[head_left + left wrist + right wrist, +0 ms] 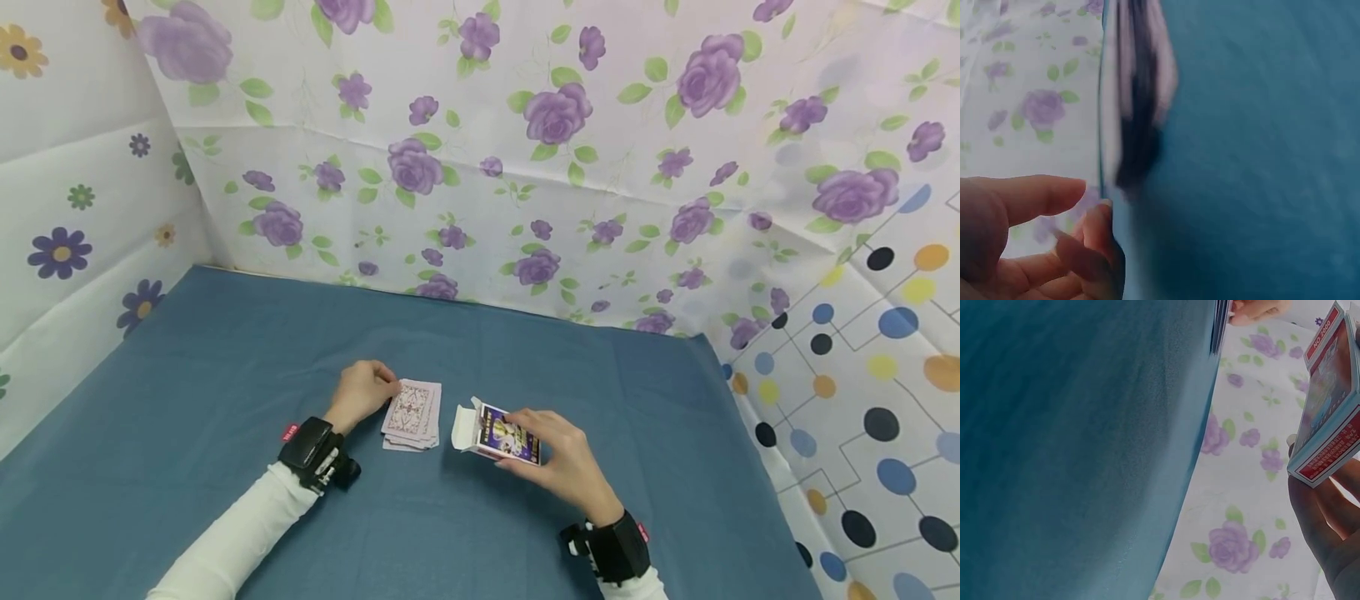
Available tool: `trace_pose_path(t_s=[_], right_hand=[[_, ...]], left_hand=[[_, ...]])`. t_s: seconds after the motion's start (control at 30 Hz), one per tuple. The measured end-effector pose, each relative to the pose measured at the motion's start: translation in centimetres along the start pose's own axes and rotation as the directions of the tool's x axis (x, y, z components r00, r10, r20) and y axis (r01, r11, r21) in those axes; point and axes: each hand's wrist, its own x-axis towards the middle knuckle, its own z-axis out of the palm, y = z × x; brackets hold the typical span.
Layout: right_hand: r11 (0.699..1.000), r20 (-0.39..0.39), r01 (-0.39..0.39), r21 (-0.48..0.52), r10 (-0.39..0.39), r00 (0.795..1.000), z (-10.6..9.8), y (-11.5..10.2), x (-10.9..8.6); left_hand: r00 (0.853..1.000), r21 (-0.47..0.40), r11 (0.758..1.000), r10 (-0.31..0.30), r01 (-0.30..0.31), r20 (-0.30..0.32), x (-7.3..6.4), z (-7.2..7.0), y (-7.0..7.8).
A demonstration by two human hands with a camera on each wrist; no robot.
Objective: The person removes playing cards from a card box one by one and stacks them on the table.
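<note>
A stack of playing cards [412, 410] with patterned backs lies on the blue cloth, its lower edges slightly fanned. My left hand [362, 392] is at the upper left edge of this stack. In the left wrist view, its loosely bent fingers [1100, 231] are close beside the blurred cards [1141, 81], with a gap between thumb and fingertip. To the right, my right hand [555, 454] grips a card box [510, 435] with a colourful printed front. The box's white flap stands open towards the stack. The right wrist view shows the box's red-and-white end [1329, 447] above curled fingers.
Blue cloth [480, 533] covers the table. A flowered curtain [555, 175] hangs along its back edge, with other patterned sheets at the left [82, 217] and right [892, 400]. Both wrists wear black camera bands.
</note>
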Motion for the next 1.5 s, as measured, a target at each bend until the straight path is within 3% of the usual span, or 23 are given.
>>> trace_pose_path(t_s=[0.07,0.13,0.3,0.4,0.47,0.57,0.63,0.77,0.87,1.0,1.1,1.3,1.5], right_hand=[[1.000,0.001,0.000,-0.001,0.000,1.000,0.0,0.0,0.0],[1.000,0.008,-0.008,-0.001,0.008,1.000,-0.1,-0.1,0.0],[1.000,0.013,0.000,0.011,0.000,1.000,-0.3,-0.5,0.1],[0.999,0.011,0.030,0.017,-0.030,0.999,-0.3,-0.9,0.3],[0.999,0.012,0.045,0.016,-0.045,0.999,-0.2,-1.1,0.3],[0.999,0.011,0.053,0.014,-0.053,0.999,-0.2,-1.5,0.4],[0.999,0.009,0.050,0.021,-0.051,0.999,-0.3,-1.6,0.4],[0.996,-0.011,0.069,0.047,-0.069,0.998,-0.5,-1.8,0.5],[0.995,-0.025,0.089,0.055,-0.088,0.996,-0.6,-1.9,0.7],[0.995,-0.030,0.095,0.042,-0.094,0.995,-0.7,-2.0,0.8],[0.995,-0.029,0.094,0.035,-0.093,0.995,-0.7,-1.9,0.8],[0.995,-0.025,0.093,0.024,-0.093,0.995,-0.6,-1.8,0.9],[0.996,-0.021,0.083,0.009,-0.083,0.996,-0.6,-1.7,0.9]], left_hand=[[0.997,0.028,0.997,0.073,-0.073,0.016,-0.6,-0.2,1.0],[0.984,0.009,0.985,0.172,-0.172,0.047,-1.5,-0.3,2.4],[0.921,-0.061,0.933,0.360,-0.355,0.151,-4.5,0.5,6.5],[0.899,0.009,0.908,0.414,-0.419,0.143,-6.3,1.4,7.9],[0.900,0.087,0.898,0.421,-0.431,0.113,-7.1,1.9,8.3],[0.907,0.186,0.888,0.414,-0.421,0.078,-7.6,2.2,8.6],[0.910,0.186,0.891,0.401,-0.414,0.101,-7.6,2.3,8.5],[0.895,0.077,0.906,0.394,-0.417,0.209,-7.2,2.3,8.2],[0.885,-0.026,0.923,0.376,-0.384,0.273,-6.8,2.3,8.0],[0.905,-0.131,0.955,0.295,-0.267,0.308,-6.2,2.3,7.8],[0.912,-0.199,0.966,0.227,-0.166,0.340,-5.9,2.2,7.6],[0.895,-0.314,0.949,0.153,-0.015,0.419,-5.3,1.6,6.9],[0.884,-0.350,0.936,0.121,0.051,0.451,-5.1,0.7,6.5]])
